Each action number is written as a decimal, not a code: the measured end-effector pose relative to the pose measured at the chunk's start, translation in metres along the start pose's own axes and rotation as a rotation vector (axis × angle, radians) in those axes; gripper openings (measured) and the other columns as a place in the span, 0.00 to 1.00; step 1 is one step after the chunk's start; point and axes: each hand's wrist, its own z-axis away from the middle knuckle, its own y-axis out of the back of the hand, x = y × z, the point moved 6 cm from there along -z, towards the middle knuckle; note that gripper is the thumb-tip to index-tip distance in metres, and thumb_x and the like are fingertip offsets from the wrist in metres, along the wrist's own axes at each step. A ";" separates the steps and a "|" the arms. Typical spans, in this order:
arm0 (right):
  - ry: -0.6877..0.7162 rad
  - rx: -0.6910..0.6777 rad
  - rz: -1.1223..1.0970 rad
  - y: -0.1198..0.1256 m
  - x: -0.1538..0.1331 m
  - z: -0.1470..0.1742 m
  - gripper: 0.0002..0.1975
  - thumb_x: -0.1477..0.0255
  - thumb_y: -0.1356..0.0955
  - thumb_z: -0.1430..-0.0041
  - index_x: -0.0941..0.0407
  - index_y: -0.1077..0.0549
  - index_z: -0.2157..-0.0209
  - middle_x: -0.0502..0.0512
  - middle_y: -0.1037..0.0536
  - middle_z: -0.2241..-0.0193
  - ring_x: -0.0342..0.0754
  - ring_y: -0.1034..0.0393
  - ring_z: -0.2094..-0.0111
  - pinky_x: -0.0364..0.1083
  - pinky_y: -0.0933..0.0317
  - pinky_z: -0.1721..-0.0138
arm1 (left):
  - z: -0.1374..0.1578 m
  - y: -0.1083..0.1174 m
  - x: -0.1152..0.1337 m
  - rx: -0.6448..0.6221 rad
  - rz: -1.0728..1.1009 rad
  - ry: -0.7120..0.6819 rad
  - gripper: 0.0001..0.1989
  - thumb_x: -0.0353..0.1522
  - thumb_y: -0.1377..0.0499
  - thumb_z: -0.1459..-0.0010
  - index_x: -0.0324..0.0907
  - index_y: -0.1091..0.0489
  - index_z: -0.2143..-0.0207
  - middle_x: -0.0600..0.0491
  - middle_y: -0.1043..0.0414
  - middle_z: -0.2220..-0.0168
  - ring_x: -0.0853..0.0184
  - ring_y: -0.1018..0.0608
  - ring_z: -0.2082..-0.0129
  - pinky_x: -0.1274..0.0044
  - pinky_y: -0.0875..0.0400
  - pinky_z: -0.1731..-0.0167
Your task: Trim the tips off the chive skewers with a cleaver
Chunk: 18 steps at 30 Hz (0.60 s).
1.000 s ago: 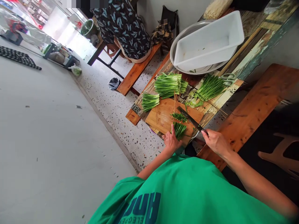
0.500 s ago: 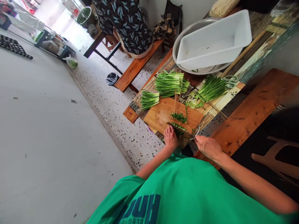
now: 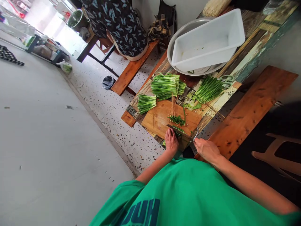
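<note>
speckled pale floor (image 3: 138, 142) shows left of the patchwork wooden table (image 3: 231, 93). below centre, the right hand (image 3: 208, 149) is wrapped round a dark metal knife (image 3: 182, 132) (its handle mostly covered); the left hand (image 3: 171, 141), fingers curled, holds largely hidden thin green stalks (image 3: 164, 143) at the tan wooden board (image 3: 162, 116)'s near edge. upper left, a dark-shirted co-worker (image 3: 124, 31) is cut off.
</note>
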 end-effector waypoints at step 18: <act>0.002 -0.067 0.009 0.006 -0.003 -0.006 0.17 0.70 0.45 0.32 0.57 0.28 0.61 0.58 0.21 0.66 0.49 0.25 0.65 0.45 0.53 0.75 | -0.002 -0.021 -0.007 0.046 -0.104 -0.055 0.29 0.40 0.47 0.37 0.33 0.40 0.38 0.34 0.40 0.38 0.48 0.37 0.39 0.58 0.40 0.42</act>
